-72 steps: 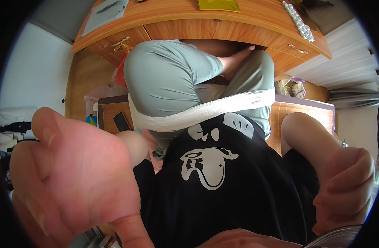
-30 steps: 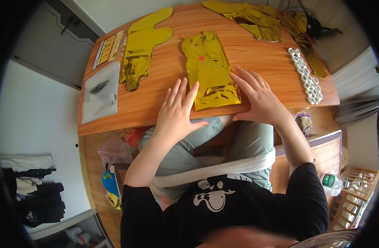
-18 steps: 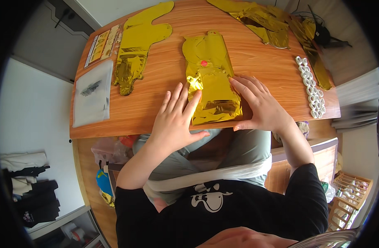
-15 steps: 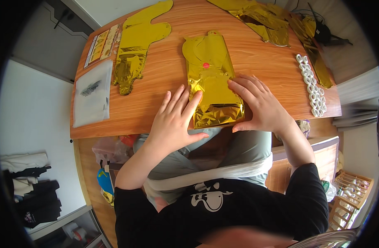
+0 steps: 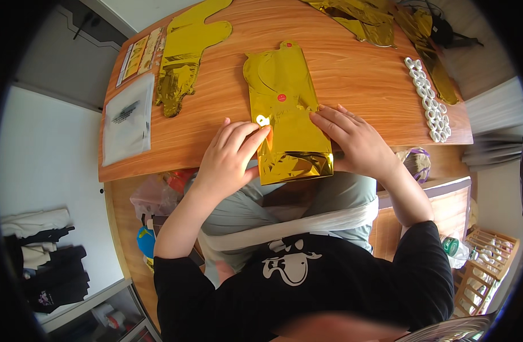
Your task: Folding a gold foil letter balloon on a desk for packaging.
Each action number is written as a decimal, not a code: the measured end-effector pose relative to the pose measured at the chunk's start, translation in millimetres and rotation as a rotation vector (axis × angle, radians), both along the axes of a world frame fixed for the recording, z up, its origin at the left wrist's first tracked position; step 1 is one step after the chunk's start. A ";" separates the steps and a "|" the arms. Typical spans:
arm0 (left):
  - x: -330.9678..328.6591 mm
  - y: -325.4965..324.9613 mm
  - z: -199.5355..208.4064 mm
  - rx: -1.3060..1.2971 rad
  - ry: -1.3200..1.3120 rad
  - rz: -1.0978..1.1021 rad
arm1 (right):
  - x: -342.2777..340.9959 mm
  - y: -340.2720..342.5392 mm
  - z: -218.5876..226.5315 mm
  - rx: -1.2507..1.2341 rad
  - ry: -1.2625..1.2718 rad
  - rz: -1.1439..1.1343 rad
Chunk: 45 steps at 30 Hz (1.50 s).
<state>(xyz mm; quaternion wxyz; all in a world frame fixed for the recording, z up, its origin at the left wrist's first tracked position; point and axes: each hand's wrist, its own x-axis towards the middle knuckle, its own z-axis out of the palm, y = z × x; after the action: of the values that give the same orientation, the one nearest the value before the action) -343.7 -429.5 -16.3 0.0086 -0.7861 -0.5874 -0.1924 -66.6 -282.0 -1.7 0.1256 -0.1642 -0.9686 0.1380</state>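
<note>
A flat, folded gold foil balloon (image 5: 287, 128) lies lengthwise before me, with a small red round sticker (image 5: 282, 98) on it. Its near end is crinkled and sticks out past the table's front edge. My left hand (image 5: 227, 157) grips its left side, fingertips on top and the thumb tucked under the foil. On the opposite side my right hand (image 5: 355, 139) pinches the right edge, fingers laid over it and the thumb hidden below.
Another gold foil balloon (image 5: 196, 43) lies at the far left of the wooden table (image 5: 221, 85), near a clear plastic bag (image 5: 127, 122) and a printed sheet (image 5: 141, 54). More gold foil (image 5: 358, 20) is at the far right. White rings (image 5: 429, 102) line the right side.
Both hands have closed on the foil balloon's sides, thumbs going from spread to underneath. The balloon has come slightly nearer to me, farther over the table edge.
</note>
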 end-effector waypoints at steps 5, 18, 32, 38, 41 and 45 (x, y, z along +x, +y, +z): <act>-5.1 -1.5 -8.9 0.052 -0.098 -0.054 | -1.4 -6.2 -7.2 0.119 0.095 0.021; -6.1 -3.8 -13.2 0.136 -0.089 -0.109 | -6.8 -8.5 -13.3 0.233 0.254 0.069; 1.0 6.9 -9.4 0.196 -0.282 0.007 | -10.5 -1.5 -9.6 -0.242 0.328 -0.095; 8.0 16.4 -3.2 0.010 -0.513 0.317 | -31.8 -4.8 -8.2 -0.765 0.405 -0.476; 4.3 20.3 -15.1 0.095 -0.613 0.347 | -42.4 -9.4 0.5 -0.668 0.353 -0.590; 12.3 24.2 -2.9 -0.037 -0.791 0.396 | -51.7 -13.2 9.3 -0.624 0.368 -0.664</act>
<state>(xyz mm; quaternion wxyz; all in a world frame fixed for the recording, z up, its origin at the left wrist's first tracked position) -331.4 -405.4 -19.2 -0.1939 -0.5242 -0.6882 -0.4625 -118.4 -295.3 7.6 0.2766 -0.4669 -0.7380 0.4009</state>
